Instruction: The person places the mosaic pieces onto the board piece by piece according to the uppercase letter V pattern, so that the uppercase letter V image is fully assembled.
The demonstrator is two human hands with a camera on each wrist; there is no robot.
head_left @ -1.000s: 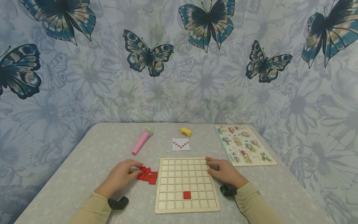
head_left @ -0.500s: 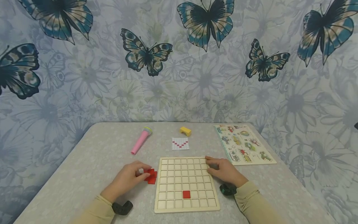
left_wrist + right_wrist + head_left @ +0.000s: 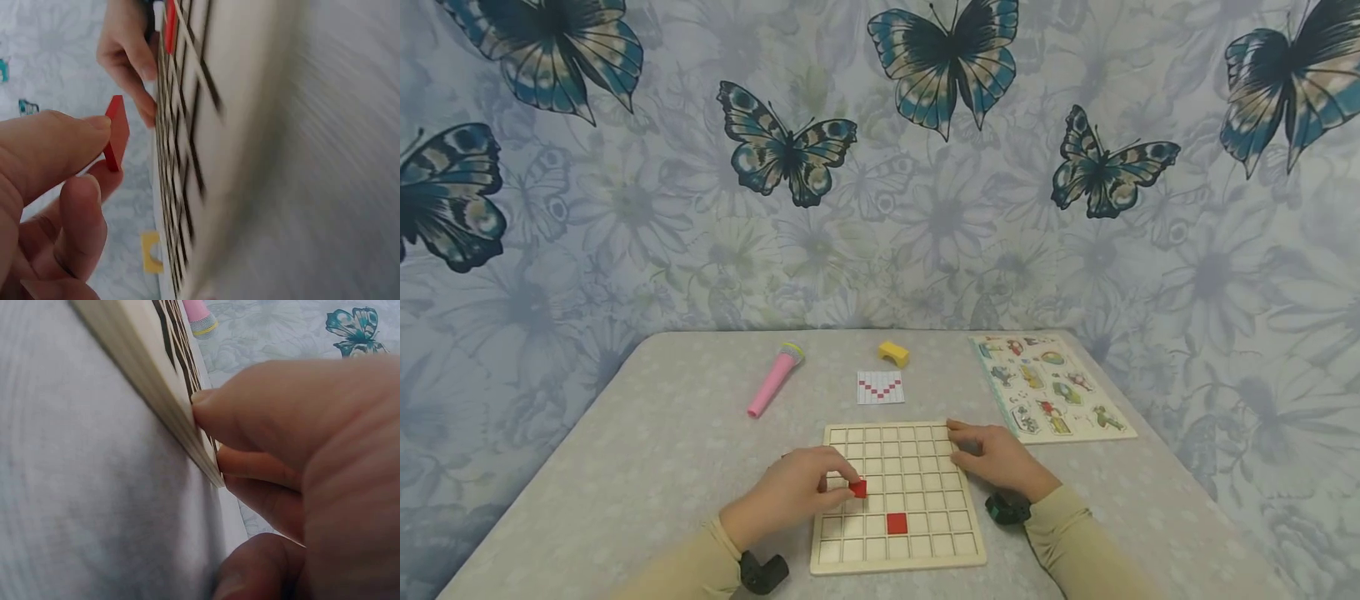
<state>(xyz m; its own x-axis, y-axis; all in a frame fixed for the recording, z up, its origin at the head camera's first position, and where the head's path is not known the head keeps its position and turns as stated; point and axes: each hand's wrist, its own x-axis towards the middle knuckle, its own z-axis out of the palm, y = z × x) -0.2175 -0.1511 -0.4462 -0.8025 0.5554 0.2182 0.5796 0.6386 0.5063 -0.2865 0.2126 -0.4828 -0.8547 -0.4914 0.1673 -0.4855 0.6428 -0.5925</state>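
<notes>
My left hand (image 3: 797, 493) pinches a small square red tile (image 3: 859, 489) between thumb and fingers, over the left part of a wooden grid board (image 3: 925, 547). In the left wrist view the held tile (image 3: 117, 134) stands on edge, apart from the board's surface. Another red tile (image 3: 897, 523) lies in a middle-column cell, second row from the near edge. My right hand (image 3: 1000, 460) rests at the board's upper right edge, its thumb (image 3: 215, 409) on the rim and its fingers relaxed. The loose red tiles left of the board are hidden behind my left hand.
Beyond the board lies a white pattern card (image 3: 881, 388) with a red V of squares. Behind it sits a yellow arch block (image 3: 894, 354). A pink toy microphone (image 3: 773, 382) lies at the back left, a picture puzzle board (image 3: 1054, 390) at the back right.
My left hand has reached into the pile of red tiles, taken one, and carried it right over the board. The right hand has stayed at the board's edge.
</notes>
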